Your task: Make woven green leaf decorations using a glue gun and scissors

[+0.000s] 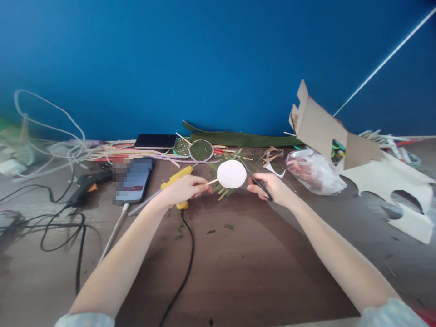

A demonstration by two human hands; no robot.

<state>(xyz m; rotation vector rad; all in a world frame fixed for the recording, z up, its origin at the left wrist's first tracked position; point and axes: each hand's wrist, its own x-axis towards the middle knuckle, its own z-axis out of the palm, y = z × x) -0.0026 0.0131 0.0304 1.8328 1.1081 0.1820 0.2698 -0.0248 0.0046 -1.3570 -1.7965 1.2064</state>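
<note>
My left hand is closed in a pinch on a thin wooden stick. A white round paper disc sits at the end of that stick, with green leaf strips sticking out past its edge from behind. My right hand is closed around black scissors, whose blades point up and left close to the disc's right edge. Whether the blades touch the strips I cannot tell. Partly hidden by my left hand, a yellow glue gun lies on the table.
A phone on a white cable, a dark phone and a black tool lie left. Behind are a round leaf-covered piece and a long green leaf. Right are a plastic bag and cut cardboard.
</note>
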